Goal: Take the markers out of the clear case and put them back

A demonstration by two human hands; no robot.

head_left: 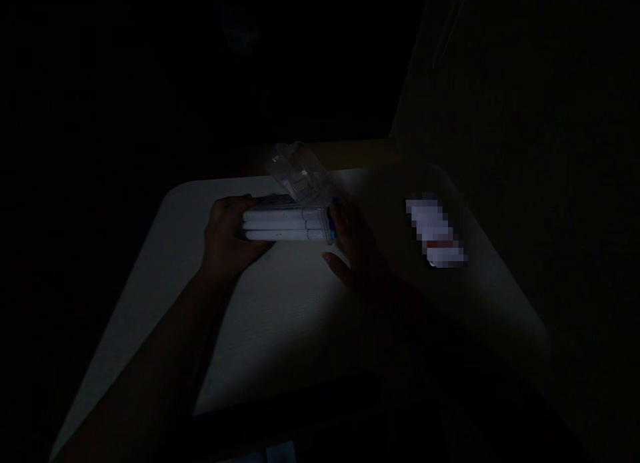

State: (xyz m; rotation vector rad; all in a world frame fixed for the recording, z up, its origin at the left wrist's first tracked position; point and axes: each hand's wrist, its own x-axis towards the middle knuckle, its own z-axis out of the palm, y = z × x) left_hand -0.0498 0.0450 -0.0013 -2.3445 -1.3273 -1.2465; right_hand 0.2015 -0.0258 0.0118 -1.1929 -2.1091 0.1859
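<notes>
In dim light, a clear plastic case [321, 216] lies on its side over the white table. Several white-barrelled markers [280, 224] are stacked lengthwise inside it. Blue and purple marker caps [332, 224] show at the case's right end. Its transparent lid [300, 170] is tilted up at the back. My left hand [223, 240] is wrapped around the left end of the case. At the capped end is my right hand [355, 243], fingers against the caps and thumb spread away below, not closed around anything.
A lit phone [436, 233] with a blurred-out screen lies on the right side of the table [280, 303]. Dark surroundings hide most of the room. A small pale patch [281, 452] shows at the bottom edge, too dark to name.
</notes>
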